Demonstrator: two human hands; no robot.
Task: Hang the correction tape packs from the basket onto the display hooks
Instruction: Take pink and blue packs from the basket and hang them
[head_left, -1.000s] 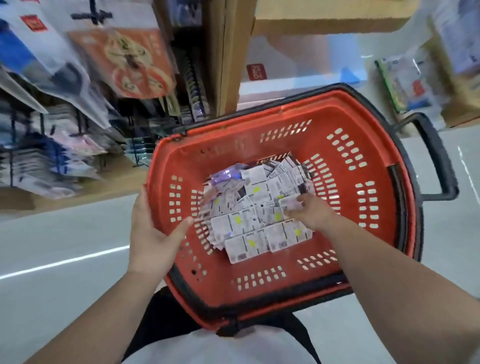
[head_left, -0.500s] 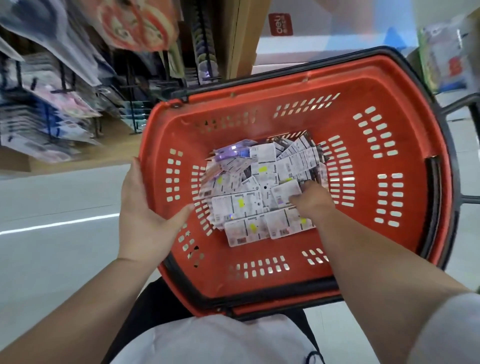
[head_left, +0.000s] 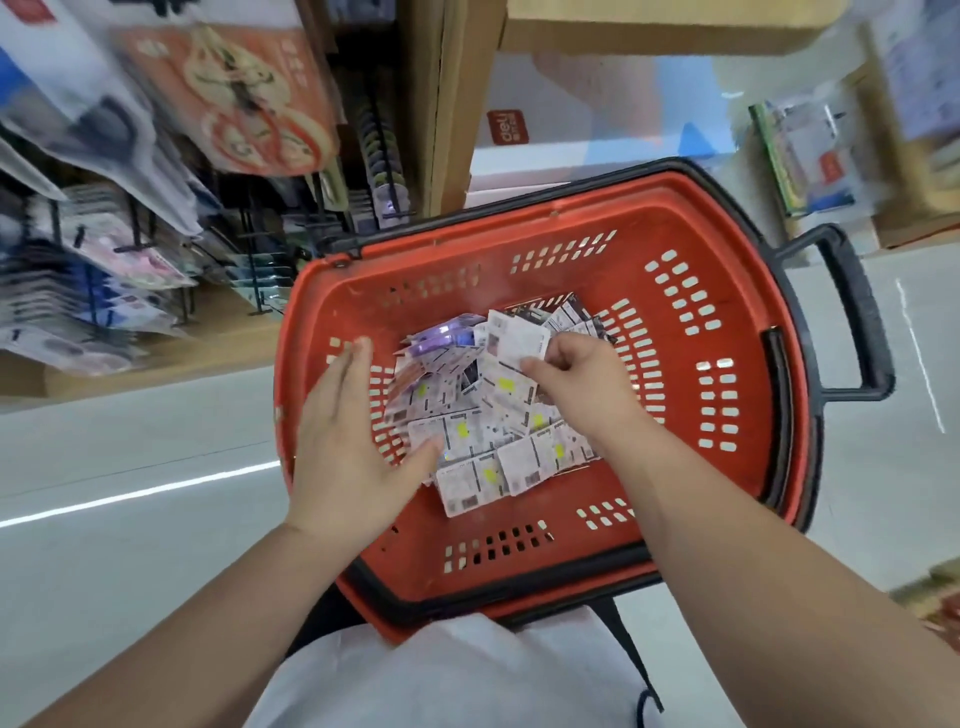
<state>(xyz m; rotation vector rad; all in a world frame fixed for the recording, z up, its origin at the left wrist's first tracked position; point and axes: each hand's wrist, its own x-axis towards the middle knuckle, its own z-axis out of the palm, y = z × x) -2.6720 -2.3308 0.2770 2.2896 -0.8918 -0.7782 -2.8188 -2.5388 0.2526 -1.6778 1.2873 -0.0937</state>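
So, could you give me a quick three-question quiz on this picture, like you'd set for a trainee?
1. True or false: the right hand pinches a correction tape pack held above the pile.
2. The left hand is: A) curled into an empty fist; B) open, fingers straight, over the left side of the basket; C) holding a pack.
3. What colour is the basket?

Key: 1 true; 2 B; 3 red.
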